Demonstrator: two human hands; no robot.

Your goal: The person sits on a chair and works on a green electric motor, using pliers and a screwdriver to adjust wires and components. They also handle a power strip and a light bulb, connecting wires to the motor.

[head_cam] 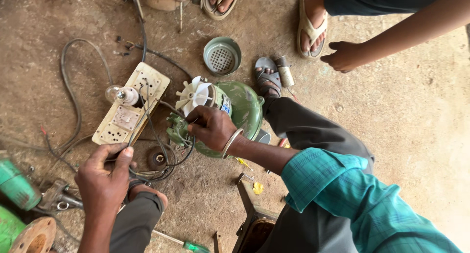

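Frame centre: right hand (211, 128) pinches thin black wires (169, 148) at green round metal motor (240, 111) with white plastic fan (194, 95). Lower left: left hand (104, 177) closed around same wires, beside cream rectangular switchboard (131, 106).

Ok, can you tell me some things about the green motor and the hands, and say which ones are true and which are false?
1. The right hand rests on the green motor. True.
2. The white fan sits on the motor's end. True.
3. The left hand is holding a hammer. False: it pinches dark wires near the switchboard.
4. The round fan cover is fitted over the fan. False: it lies apart on the ground.
5. A glass bulb lies on the switchboard. True.
6. The right wrist is bare. False: it wears a metal bangle.
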